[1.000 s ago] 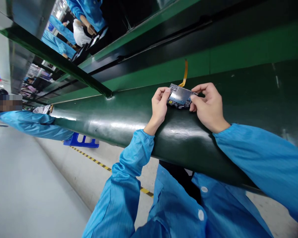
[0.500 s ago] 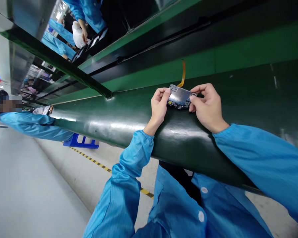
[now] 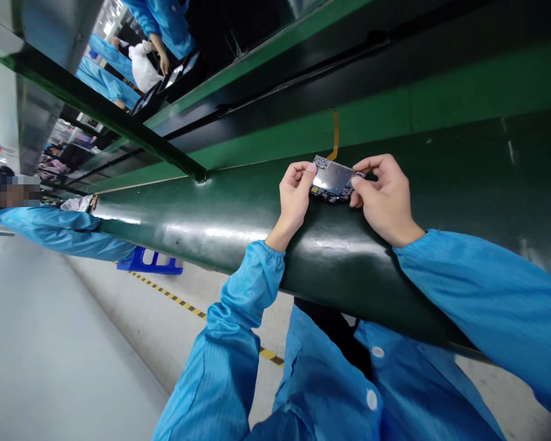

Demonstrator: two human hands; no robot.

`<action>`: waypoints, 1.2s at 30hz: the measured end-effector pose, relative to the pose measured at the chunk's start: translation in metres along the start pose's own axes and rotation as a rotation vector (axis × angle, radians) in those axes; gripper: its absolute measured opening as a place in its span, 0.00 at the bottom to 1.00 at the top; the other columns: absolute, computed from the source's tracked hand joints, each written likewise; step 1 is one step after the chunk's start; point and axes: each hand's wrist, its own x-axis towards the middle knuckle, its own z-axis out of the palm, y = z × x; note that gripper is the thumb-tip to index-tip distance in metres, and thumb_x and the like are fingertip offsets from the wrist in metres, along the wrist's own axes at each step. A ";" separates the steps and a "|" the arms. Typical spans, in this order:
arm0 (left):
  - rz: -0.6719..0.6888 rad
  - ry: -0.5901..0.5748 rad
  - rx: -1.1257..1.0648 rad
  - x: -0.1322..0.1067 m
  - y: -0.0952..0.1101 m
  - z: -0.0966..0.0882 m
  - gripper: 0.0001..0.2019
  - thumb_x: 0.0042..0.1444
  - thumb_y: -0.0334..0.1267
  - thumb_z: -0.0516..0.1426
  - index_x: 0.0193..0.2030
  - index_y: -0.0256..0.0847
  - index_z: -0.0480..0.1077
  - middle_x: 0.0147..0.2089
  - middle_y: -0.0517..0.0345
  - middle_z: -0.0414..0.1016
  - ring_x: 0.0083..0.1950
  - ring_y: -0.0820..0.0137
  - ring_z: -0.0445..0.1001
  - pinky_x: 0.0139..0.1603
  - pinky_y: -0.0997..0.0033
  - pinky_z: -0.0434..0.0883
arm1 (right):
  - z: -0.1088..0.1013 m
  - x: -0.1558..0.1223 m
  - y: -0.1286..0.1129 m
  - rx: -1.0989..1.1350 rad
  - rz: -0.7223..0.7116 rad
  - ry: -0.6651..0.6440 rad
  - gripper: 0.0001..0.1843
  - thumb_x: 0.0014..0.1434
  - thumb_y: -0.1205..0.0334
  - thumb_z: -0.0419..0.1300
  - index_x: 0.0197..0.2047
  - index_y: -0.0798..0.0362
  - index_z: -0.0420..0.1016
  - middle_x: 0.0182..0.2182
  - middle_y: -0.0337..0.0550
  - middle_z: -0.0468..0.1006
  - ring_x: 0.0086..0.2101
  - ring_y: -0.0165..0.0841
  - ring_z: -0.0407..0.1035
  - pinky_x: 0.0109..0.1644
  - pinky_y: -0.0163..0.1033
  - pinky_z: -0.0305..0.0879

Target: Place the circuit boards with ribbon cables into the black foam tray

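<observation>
A small dark circuit board (image 3: 334, 179) with a silver metal shield plate and a yellow patch is held up over the green bench. My left hand (image 3: 296, 197) pinches its left edge between thumb and fingers. On the opposite edge, my right hand (image 3: 383, 195) grips the board, thumb on the front and fingers curled at the side. An orange flex cable (image 3: 335, 135) extends from behind the board's upper edge toward the back; where it joins is hidden.
The green bench surface (image 3: 202, 214) runs across in front of me. A green post (image 3: 119, 122) slants down to it at left. Beyond, co-workers in blue sleeves (image 3: 68, 233) work along the line. A blue plastic stool (image 3: 151, 261) stands on the floor.
My hands and the circuit board stay nearly still. The orange flex cable's far end has shifted slightly left. A co-worker's hand at the back has moved slightly right, away from a white bag.
</observation>
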 end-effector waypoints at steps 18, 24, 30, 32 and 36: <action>-0.075 0.020 -0.054 -0.002 0.003 0.003 0.10 0.63 0.38 0.72 0.38 0.41 0.76 0.38 0.61 0.75 0.45 0.74 0.77 0.54 0.73 0.73 | 0.000 0.000 0.000 0.002 0.009 0.003 0.11 0.57 0.69 0.63 0.43 0.47 0.72 0.40 0.39 0.74 0.21 0.24 0.64 0.23 0.36 0.65; -0.046 0.012 -0.022 -0.002 0.003 0.003 0.09 0.63 0.35 0.72 0.37 0.40 0.76 0.38 0.61 0.75 0.44 0.74 0.76 0.54 0.74 0.72 | -0.001 0.000 -0.001 -0.001 0.012 -0.003 0.11 0.57 0.69 0.64 0.43 0.47 0.71 0.41 0.39 0.74 0.21 0.24 0.64 0.24 0.36 0.65; -0.048 0.003 -0.025 -0.002 0.003 0.003 0.10 0.63 0.37 0.72 0.38 0.41 0.76 0.38 0.62 0.75 0.43 0.75 0.76 0.53 0.75 0.73 | -0.001 0.000 -0.003 0.005 0.013 -0.011 0.11 0.58 0.68 0.64 0.43 0.47 0.70 0.39 0.38 0.74 0.21 0.24 0.64 0.23 0.35 0.64; -0.055 0.005 -0.043 -0.003 0.003 0.003 0.11 0.63 0.40 0.73 0.38 0.41 0.75 0.37 0.62 0.75 0.41 0.76 0.75 0.52 0.75 0.73 | -0.001 0.000 -0.004 0.005 0.013 -0.010 0.11 0.58 0.69 0.64 0.43 0.47 0.70 0.39 0.38 0.74 0.21 0.24 0.64 0.23 0.35 0.65; -0.044 0.003 -0.034 -0.002 0.002 0.002 0.13 0.63 0.43 0.73 0.37 0.41 0.75 0.36 0.62 0.75 0.41 0.75 0.75 0.51 0.75 0.74 | -0.001 -0.001 -0.006 0.008 0.022 -0.012 0.11 0.58 0.67 0.65 0.42 0.47 0.70 0.39 0.38 0.73 0.21 0.24 0.64 0.23 0.35 0.65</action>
